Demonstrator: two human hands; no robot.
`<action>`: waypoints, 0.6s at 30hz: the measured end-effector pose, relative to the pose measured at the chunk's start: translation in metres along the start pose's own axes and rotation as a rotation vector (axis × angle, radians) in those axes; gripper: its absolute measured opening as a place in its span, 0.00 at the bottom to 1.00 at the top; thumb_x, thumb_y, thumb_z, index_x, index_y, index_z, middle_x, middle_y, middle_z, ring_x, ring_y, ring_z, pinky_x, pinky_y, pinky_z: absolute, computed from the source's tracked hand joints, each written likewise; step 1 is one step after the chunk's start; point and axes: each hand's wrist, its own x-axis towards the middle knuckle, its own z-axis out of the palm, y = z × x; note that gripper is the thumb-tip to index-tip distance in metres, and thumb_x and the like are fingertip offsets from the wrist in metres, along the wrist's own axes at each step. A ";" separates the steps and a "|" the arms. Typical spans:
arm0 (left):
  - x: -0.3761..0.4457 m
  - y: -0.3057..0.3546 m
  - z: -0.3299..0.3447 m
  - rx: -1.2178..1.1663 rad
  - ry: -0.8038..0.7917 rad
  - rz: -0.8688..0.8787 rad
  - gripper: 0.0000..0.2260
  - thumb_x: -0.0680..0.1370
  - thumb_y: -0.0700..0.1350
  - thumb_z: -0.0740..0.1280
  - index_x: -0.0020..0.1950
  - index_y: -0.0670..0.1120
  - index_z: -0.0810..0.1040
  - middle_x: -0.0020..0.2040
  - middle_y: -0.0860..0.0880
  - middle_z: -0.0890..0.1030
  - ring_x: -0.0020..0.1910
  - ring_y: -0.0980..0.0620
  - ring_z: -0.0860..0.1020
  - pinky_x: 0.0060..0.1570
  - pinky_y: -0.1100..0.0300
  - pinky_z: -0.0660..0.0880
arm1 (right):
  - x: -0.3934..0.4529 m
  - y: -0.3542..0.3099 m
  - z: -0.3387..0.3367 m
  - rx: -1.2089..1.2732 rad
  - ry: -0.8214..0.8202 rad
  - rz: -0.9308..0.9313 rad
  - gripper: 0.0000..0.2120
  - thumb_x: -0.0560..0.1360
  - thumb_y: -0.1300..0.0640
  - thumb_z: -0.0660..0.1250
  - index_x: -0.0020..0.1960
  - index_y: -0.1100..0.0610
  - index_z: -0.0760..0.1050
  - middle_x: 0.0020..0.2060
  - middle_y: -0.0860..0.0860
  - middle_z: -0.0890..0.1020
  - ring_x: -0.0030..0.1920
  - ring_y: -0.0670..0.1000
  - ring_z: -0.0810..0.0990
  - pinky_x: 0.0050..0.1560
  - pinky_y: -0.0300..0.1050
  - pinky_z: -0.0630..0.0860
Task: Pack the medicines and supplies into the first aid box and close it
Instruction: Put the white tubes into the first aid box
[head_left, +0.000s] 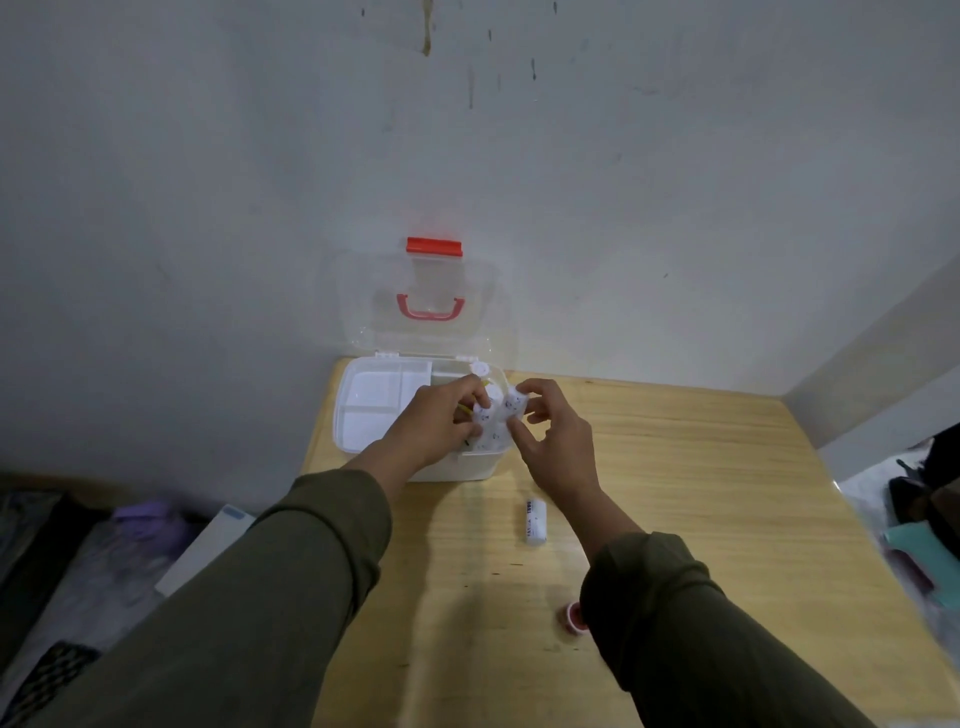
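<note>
A white first aid box (363, 415) stands open at the table's far left, its clear lid (426, 306) with red latch and red handle leaning upright against the wall. A white divided tray sits inside. Over the box's right half, my left hand (441, 421) and my right hand (550, 436) both pinch a white printed packet (496, 415), which looks like a folded strip of sachets. A white bandage roll (536, 521) lies on the table in front of the box. A small red-capped item (571, 613) sits nearer me, partly hidden by my right sleeve.
The wooden table (675, 493) stands in a corner, with grey walls behind and to the right. Clothes and a white board lie on the floor at left. A teal item and dark things lie beyond the table's right edge.
</note>
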 end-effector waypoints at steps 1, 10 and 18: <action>0.001 -0.002 0.001 0.000 -0.002 -0.004 0.12 0.74 0.38 0.70 0.52 0.51 0.76 0.56 0.46 0.80 0.48 0.54 0.77 0.42 0.69 0.72 | 0.001 0.001 0.000 -0.003 -0.002 -0.002 0.15 0.72 0.59 0.69 0.57 0.49 0.71 0.45 0.49 0.81 0.47 0.49 0.79 0.45 0.42 0.72; 0.004 -0.009 0.001 -0.006 -0.022 -0.003 0.12 0.73 0.38 0.71 0.53 0.50 0.78 0.53 0.48 0.80 0.47 0.54 0.78 0.49 0.64 0.74 | 0.004 -0.001 0.001 -0.070 -0.012 -0.078 0.13 0.73 0.59 0.69 0.56 0.51 0.72 0.45 0.50 0.81 0.45 0.49 0.77 0.44 0.41 0.70; 0.002 -0.009 0.000 0.045 -0.038 0.024 0.09 0.71 0.37 0.73 0.48 0.47 0.79 0.44 0.50 0.79 0.45 0.52 0.79 0.50 0.60 0.76 | 0.002 0.007 0.004 -0.173 -0.120 -0.095 0.12 0.73 0.57 0.68 0.54 0.52 0.72 0.43 0.48 0.79 0.47 0.51 0.76 0.41 0.42 0.68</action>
